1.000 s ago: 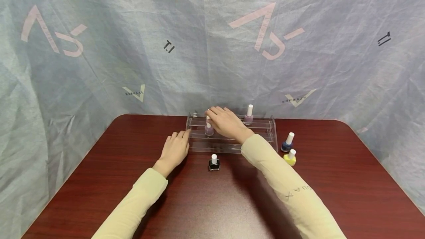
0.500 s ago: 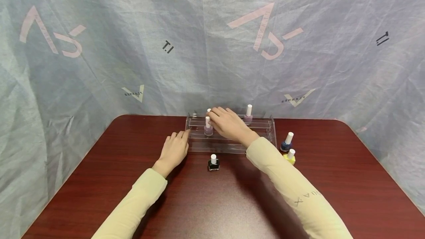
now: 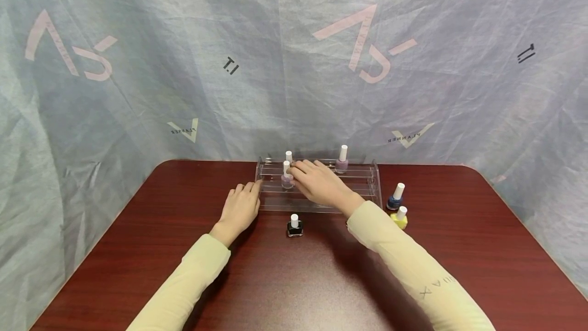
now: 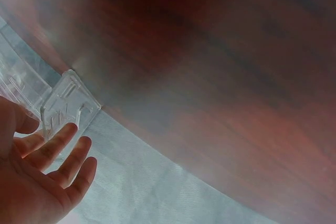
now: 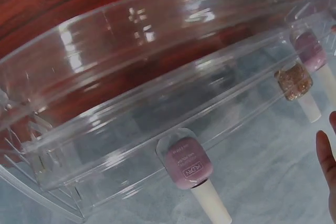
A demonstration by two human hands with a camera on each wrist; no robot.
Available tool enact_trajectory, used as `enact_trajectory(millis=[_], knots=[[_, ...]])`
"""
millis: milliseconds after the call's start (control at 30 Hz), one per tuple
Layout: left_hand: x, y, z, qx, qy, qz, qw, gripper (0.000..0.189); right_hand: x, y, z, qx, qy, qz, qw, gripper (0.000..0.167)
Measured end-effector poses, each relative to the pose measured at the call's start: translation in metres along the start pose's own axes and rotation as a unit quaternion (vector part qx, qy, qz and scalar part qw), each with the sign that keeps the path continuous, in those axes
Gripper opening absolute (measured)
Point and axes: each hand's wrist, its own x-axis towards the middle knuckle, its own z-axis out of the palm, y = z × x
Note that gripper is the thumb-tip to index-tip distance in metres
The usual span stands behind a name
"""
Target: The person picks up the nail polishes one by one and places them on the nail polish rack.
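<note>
The dark red wooden counter bears a tiered clear plastic rack; the left hand has its fingers loosely extended at the rack's end, while the right hand's reach over it, pinching or not I cannot tell. Seemingly placed: a white-capped lilac bottle beside the right fingers, a glittery gold bottle behind them, a second lilac bottle to their right. Seemingly left: the blue bottle and yellow bottle farther right, the square black bottle nearer the wearer.

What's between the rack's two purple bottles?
The right wrist view shows one gold glittery bottle between the nearer purple bottle and the farther purple bottle; in the head view, the right hand covers part of that stretch.
</note>
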Motion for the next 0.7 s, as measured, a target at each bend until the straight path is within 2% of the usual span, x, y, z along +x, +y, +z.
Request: enact_trajectory(millis=[367, 700], knots=[[0.0, 0.0, 0.0, 0.002, 0.008, 0.005, 1.0, 0.043, -0.017, -0.009, 0.004, 0.002, -0.022, -0.007, 0.9997, 0.023], [0.0, 0.0, 0.0, 0.003, 0.011, 0.004, 0.9999, 0.043, -0.027, -0.019, 0.006, 0.022, -0.026, -0.033, 0.9989, 0.023]])
